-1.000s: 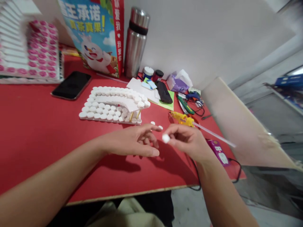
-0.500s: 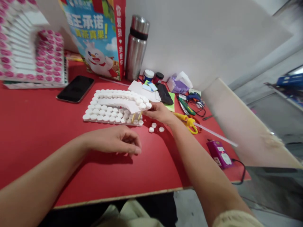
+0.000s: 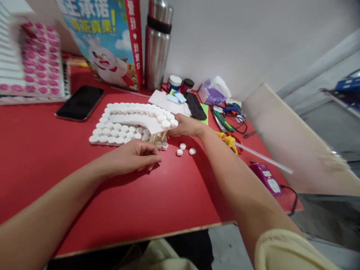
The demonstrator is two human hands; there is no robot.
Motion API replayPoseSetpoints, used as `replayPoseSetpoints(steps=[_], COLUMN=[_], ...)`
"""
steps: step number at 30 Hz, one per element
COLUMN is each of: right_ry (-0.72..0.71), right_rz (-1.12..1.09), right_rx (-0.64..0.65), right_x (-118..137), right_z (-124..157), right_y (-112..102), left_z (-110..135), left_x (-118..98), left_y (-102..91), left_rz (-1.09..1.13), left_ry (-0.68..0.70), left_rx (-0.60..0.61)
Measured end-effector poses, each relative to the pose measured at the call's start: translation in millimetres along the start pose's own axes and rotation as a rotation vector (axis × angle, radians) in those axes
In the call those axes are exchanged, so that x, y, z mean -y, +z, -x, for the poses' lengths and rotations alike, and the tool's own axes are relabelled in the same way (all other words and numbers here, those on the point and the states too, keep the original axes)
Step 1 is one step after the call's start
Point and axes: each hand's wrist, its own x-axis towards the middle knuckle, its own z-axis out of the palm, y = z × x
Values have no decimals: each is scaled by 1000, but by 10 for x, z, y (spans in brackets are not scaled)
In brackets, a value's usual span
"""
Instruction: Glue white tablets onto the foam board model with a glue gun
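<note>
A white model made of several small white caps (image 3: 132,123) stands on the red table (image 3: 42,157), with a curved upper deck raised on thin yellow sticks. My right hand (image 3: 187,125) reaches to the right end of that deck, fingers pinched against its edge; what it holds there is hidden. My left hand (image 3: 135,154) rests on the table just in front of the model with fingers curled together. Three loose white caps (image 3: 184,149) lie to the right of my left hand, below my right wrist.
A black phone (image 3: 80,103) lies left of the model. Behind stand a colourful carton (image 3: 104,41), a steel flask (image 3: 157,41), paint jars, tissue and a pink-dotted stack (image 3: 36,63). Yellow scissors (image 3: 229,140), a clear straw and a purple device (image 3: 266,178) lie right.
My right hand carried a white cap from in front of me to the right end of the model's deck. My left hand closed its fingers and slid closer to the model.
</note>
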Motion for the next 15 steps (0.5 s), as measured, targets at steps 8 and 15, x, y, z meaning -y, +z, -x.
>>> replayPoseSetpoints(steps=[8, 15], right_ry=[-99, -77], right_rz=[231, 98], right_rx=[8, 8], right_x=[37, -33], right_z=[-100, -16], right_y=[-80, -13], left_z=[-23, -21], left_x=[19, 52], left_y=[-22, -26], left_rz=[27, 55], left_ry=[-21, -70], left_rx=[34, 27])
